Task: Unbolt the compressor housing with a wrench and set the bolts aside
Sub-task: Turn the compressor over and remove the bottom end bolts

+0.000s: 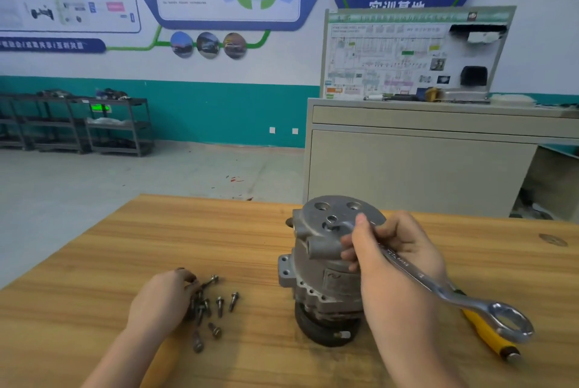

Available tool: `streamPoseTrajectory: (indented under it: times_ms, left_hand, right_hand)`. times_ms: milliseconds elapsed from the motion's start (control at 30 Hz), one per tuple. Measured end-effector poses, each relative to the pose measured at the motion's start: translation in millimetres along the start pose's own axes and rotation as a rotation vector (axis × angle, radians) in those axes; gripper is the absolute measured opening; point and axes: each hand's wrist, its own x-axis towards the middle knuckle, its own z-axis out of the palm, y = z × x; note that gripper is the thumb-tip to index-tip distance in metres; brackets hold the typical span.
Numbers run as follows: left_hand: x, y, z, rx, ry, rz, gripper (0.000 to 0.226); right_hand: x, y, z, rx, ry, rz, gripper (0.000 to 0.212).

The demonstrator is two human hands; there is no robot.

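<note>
Head view: wrench (416, 275) slants — ring end toward viewer; compressor (329, 262) upright.

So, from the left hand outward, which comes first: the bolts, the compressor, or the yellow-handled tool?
1. Bolts: right at the left hand, its fingers among them.
2. Compressor: mid-table, to the hand's right.
3. Yellow-handled tool: farthest, lying on the table beyond the compressor, under the wrench.

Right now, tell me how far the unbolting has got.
Done: several bolts lie loose on the wooden table, beside the compressor. In hand: the left hand touches that pile; the right hand holds the wrench on the compressor's top. Left: I cannot tell how many bolts remain.
</note>
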Motion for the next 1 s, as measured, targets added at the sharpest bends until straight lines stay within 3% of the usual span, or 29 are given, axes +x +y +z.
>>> streamPoseTrajectory:
  times_ms: [200,267,367,467,567,733,900,1000]
  left_hand:
    - [-5,18,-11,-0.133,0.018,0.025,0.047]
    - [-14,49,-25,-0.455,0.079,0.18,0.053]
    - [-31,114,-52,-0.965,-0.037,0.4,0.051]
    - [-41,162,-59,-1.194,-0.187,0.503,0.044]
    - [-50,178,-54,-1.382,-0.224,0.445,0.052]
    - [-75,174,-42,-1.223,0.02,0.437,0.043]
    - [-113,178,-30,-0.727,0.291,0.594,0.062]
    - [-115,188,-31,-0.575,0.366,0.509,0.08]
  right_hand:
    - [-6,-1,2,-0.169,0.037,-0.064,0.032]
    - [-8,-1,2,-0.215,0.048,-0.106,0.035]
    - [-13,0,4,-0.284,0.086,-0.167,0.039]
    - [-14,2,3,-0.279,0.078,-0.151,0.035]
    - [-6,6,-5,-0.048,0.053,-0.021,0.034]
    - [12,14,-26,0.088,0.042,0.051,0.036]
    - [18,16,-33,0.027,0.047,-0.035,0.034]
    - [18,14,-33,-0.098,0.032,-0.099,0.031]
